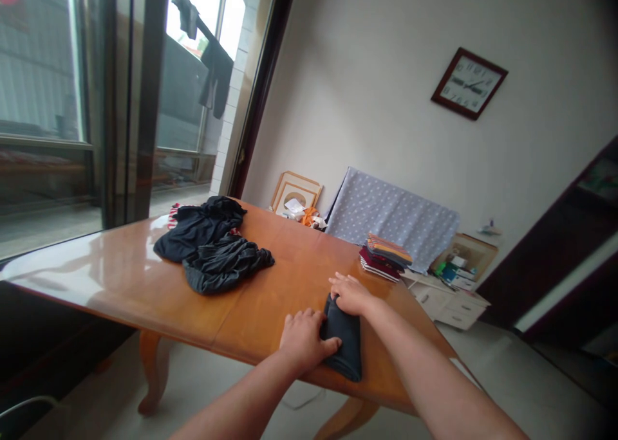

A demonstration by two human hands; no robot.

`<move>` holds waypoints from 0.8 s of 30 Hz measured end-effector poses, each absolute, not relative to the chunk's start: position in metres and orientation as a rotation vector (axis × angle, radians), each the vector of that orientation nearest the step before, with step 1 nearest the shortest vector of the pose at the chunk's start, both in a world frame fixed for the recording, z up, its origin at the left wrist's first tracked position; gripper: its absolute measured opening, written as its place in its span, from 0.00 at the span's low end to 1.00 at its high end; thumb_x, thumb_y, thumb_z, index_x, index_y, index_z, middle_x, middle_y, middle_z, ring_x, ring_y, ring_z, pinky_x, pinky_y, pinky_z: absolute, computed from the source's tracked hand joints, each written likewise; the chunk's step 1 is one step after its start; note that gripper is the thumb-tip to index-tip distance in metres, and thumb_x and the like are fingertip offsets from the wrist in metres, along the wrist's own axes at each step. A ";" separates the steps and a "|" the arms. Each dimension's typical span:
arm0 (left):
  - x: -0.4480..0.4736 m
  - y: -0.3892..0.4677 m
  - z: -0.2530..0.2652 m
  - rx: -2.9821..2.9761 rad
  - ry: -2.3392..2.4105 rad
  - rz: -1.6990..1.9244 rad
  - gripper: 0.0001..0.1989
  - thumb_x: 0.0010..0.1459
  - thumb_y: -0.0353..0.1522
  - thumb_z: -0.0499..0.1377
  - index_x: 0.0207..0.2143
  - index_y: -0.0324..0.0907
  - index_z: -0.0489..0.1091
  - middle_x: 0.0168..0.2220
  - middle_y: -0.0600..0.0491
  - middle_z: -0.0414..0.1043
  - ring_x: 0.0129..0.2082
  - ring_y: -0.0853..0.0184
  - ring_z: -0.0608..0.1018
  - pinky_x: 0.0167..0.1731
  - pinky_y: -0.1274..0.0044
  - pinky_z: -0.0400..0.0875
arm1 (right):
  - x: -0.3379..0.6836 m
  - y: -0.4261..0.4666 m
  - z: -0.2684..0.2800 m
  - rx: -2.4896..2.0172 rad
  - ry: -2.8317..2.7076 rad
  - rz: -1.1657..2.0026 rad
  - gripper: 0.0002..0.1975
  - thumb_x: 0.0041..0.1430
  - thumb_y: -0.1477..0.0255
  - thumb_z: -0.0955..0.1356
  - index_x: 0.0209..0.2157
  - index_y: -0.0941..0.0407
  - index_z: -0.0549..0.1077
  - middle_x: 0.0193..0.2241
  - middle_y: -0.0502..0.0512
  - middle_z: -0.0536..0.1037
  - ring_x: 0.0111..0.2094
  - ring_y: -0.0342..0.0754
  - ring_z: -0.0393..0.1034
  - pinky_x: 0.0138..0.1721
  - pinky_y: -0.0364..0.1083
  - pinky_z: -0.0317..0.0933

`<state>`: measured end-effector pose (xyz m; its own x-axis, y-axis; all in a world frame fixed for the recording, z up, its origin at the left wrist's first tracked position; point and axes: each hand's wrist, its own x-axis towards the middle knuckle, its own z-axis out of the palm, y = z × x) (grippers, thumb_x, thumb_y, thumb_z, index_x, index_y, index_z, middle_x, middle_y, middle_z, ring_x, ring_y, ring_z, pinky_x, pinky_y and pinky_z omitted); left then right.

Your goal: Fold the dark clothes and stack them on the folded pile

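Note:
A dark folded garment [344, 340], a compact flat bundle, lies near the table's front edge. My left hand [305, 340] rests at its left side, fingers spread on the tabletop and thumb laid over the cloth. At the far end of the bundle is my right hand [351, 293], its fingers stretched forward and its thumb touching the fabric. Neither hand visibly grips the garment. To the left sits a loose heap of dark clothes [224, 263], with a bit of red and white showing behind it.
A stack of folded clothes [385, 256] stands near the right edge of the wooden table [270, 305]. Behind the table are a dotted grey cloth [391, 211] draped over something, a picture frame [284, 186] and a white cabinet [447, 302]. Glass doors [43, 73] are on the left.

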<state>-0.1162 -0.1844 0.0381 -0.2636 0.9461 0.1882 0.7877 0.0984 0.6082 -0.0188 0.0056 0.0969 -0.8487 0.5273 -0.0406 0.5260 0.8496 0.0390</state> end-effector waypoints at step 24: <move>-0.113 -0.185 0.041 1.781 2.147 0.855 0.29 0.60 0.52 0.50 0.63 0.59 0.64 0.49 0.45 0.70 0.51 0.50 0.72 0.51 0.61 0.60 | 0.007 0.046 0.062 1.547 3.123 -0.174 0.19 0.66 0.69 0.58 0.50 0.55 0.76 0.47 0.59 0.80 0.49 0.50 0.73 0.50 0.45 0.61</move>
<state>-0.1131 -0.1852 0.0410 -0.2393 0.9523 0.1896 0.8221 0.0948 0.5614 0.0066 0.0455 0.0619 -0.5588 0.7869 0.2620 0.7530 0.6137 -0.2374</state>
